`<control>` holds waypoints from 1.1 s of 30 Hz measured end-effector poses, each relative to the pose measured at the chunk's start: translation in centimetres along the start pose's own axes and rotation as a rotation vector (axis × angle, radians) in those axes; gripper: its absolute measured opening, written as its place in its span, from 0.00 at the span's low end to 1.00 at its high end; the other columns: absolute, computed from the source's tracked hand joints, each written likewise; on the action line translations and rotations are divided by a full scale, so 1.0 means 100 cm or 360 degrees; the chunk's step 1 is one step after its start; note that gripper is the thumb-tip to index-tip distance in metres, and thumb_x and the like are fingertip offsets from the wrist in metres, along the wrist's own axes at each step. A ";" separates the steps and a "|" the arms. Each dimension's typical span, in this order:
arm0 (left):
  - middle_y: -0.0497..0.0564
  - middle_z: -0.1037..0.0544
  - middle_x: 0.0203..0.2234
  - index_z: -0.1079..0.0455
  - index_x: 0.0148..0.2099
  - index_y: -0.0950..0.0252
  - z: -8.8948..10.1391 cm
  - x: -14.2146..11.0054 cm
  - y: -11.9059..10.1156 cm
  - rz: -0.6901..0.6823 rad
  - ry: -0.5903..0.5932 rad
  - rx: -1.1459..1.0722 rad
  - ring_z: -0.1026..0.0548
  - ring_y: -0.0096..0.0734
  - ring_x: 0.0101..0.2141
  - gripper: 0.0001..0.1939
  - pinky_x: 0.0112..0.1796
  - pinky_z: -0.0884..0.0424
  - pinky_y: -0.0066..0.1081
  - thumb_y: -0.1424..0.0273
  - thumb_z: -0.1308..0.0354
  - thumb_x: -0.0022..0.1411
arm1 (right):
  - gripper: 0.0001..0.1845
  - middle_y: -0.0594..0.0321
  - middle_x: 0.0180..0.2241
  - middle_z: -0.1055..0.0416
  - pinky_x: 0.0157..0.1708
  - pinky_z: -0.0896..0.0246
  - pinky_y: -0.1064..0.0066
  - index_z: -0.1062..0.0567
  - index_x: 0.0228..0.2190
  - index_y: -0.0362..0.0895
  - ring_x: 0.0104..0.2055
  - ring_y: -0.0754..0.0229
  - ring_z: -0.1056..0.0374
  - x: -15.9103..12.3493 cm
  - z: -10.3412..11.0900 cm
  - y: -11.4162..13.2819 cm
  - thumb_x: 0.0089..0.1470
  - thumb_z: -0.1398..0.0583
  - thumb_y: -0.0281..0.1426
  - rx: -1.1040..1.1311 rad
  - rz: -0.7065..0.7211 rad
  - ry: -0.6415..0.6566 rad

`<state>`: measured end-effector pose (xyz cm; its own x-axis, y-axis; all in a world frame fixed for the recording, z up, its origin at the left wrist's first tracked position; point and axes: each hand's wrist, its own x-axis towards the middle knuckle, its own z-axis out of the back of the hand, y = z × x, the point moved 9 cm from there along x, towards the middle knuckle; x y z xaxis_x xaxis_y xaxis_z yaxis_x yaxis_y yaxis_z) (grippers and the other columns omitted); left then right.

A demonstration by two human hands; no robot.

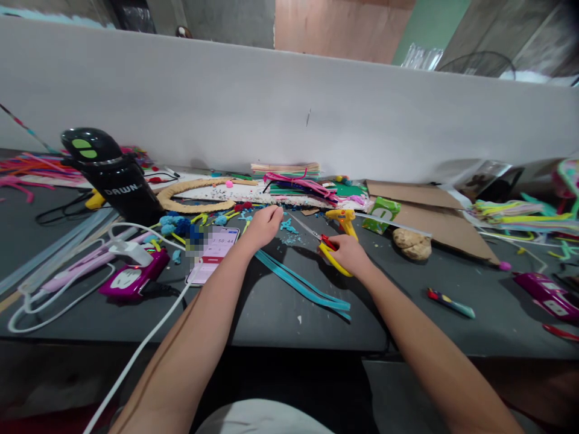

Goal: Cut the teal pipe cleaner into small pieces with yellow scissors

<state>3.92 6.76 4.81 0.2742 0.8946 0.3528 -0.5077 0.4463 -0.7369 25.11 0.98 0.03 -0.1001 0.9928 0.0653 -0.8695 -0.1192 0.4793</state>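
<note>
My right hand (347, 253) is closed around the yellow handles of a pair of scissors (326, 246), whose blades point up-left over the dark table (271, 307). My left hand (263, 226) rests knuckles-up on the table with its fingers curled, just left of small teal scraps (287, 227); what it holds, if anything, is hidden. Long teal strips (307, 288) lie on the table between my forearms. A phone (213, 253) with a lit screen lies to the left of my left wrist.
A black bottle (113, 175) stands at the left, with a magenta power strip (133, 278) and white cables before it. A braided ring (199, 196), a yellow glue gun (344, 220), a green box (382, 214), cardboard (434, 220) and pipe cleaners (301, 182) lie below the white partition (289, 108).
</note>
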 end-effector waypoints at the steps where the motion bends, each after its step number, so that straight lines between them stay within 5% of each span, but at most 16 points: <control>1: 0.46 0.35 0.20 0.42 0.25 0.63 0.000 0.000 0.000 0.0001 0.0001 0.0002 0.37 0.28 0.25 0.18 0.29 0.43 0.30 0.61 0.57 0.67 | 0.18 0.63 0.21 0.32 0.24 0.53 0.73 0.23 0.23 0.43 0.25 0.63 0.42 0.000 0.001 0.000 0.47 0.40 0.45 0.0015 -0.0007 -0.0005; 33: 0.48 0.30 0.22 0.36 0.29 0.64 0.001 0.000 0.001 0.0023 -0.0002 -0.0026 0.34 0.30 0.26 0.18 0.29 0.40 0.30 0.58 0.55 0.66 | 0.16 0.64 0.21 0.32 0.24 0.52 0.73 0.25 0.23 0.43 0.24 0.63 0.41 -0.002 0.001 0.001 0.47 0.39 0.44 0.0046 -0.0026 0.0023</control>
<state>3.77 6.74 4.83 0.2659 0.9010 0.3429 -0.4981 0.4329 -0.7513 25.12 0.81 0.15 -0.0933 0.9946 0.0447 -0.8568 -0.1031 0.5053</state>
